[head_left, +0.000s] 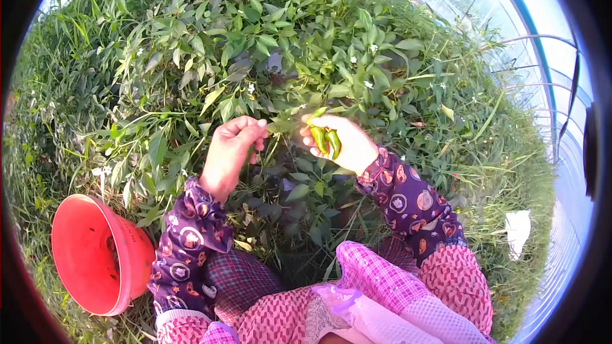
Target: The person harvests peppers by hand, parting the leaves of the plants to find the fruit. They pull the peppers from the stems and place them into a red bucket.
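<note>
My right hand is curled around a few green chili peppers, which lie across its palm and fingers. Just above its fingertips are leaves of the pepper plant. On the other side, my left hand is closed, thumb and forefinger pressed together at the edge of the foliage. What that pinch holds, if anything, I cannot tell. Between the two hands hang leaves and thin stems, with dark shaded leaves below. Small white flowers dot the plants beyond my right hand.
A red bucket leans in the grass at the left, its mouth toward me, with a few small dark bits inside. Along the right side runs a greenhouse frame with clear sheeting. A white scrap lies in the grass at right.
</note>
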Demonstrator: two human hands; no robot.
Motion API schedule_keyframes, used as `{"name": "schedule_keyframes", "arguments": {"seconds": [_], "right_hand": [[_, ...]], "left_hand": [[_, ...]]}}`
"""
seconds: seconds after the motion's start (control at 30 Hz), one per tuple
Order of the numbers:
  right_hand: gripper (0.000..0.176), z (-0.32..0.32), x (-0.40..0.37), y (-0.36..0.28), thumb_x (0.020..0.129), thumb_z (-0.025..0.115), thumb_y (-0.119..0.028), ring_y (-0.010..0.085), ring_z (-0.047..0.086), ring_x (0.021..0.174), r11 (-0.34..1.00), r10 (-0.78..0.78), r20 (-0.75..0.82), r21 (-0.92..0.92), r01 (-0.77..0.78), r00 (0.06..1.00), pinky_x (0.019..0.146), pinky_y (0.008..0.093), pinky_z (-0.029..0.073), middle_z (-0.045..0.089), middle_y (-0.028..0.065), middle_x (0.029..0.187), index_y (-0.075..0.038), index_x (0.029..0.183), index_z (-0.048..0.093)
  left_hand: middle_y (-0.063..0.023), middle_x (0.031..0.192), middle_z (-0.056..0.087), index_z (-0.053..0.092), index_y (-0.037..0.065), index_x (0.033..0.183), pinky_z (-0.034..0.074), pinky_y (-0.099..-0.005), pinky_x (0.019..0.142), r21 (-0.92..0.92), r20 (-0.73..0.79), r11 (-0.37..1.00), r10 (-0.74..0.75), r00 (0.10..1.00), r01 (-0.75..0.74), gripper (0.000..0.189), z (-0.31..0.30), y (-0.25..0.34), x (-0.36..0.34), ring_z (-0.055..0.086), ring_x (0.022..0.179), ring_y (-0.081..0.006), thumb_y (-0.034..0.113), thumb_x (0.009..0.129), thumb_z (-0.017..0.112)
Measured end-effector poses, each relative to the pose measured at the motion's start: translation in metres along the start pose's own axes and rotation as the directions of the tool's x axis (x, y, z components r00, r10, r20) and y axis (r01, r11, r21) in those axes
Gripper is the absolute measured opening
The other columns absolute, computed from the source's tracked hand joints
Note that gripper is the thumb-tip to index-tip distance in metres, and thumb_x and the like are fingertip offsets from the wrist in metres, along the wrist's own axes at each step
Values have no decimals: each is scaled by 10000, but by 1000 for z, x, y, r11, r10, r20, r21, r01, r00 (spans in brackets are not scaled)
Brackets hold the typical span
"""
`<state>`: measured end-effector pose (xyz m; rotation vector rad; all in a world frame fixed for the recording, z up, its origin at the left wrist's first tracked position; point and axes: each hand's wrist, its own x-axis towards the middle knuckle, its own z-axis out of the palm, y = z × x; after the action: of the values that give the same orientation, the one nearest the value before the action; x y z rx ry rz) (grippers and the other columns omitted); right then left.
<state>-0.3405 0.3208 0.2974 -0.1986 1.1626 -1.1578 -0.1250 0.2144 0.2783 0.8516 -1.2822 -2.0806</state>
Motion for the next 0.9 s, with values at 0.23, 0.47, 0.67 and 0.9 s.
{"name": "schedule_keyframes", "arguments": {"seconds": [0.23,0.47,0.67,0.9], "right_hand": [[132,212,11,50,860,626,-199,136,610,627,985,169,533,-105,-133,829,539,298,536,611,36,767,-76,905,606],[303,371,5,133,823,666,-286,180,580,631,931,-85,665,-213,298,742,606,354,469,569,70,696,8,769,616],[294,188,-38,44,935,569,-252,69,541,648,878,-126,673,-266,397,729,578,200,434,617,25,798,19,1024,643],[556,80,-185,-34,806,761,-134,119,577,573,828,-195,977,116,548,88,442,228,394,653,151,858,101,1246,516]], "left_hand": [[-23,783,541,565,66,845,420,-245,647,495,-728,774,617,298,-394,216,-99,91,-204,492,660,-116,222,982,507],[-144,1320,494,492,14,1322,327,-393,1051,677,-735,735,670,105,43,478,-195,85,-308,433,1234,-226,348,981,469],[-90,1112,629,588,3,1154,433,-362,956,625,-780,780,625,17,-17,270,-179,48,-293,588,1056,-176,180,957,536],[-36,876,638,615,-13,998,477,-236,769,383,-615,877,477,628,-290,100,-64,29,-197,588,800,-101,31,927,561]]}}
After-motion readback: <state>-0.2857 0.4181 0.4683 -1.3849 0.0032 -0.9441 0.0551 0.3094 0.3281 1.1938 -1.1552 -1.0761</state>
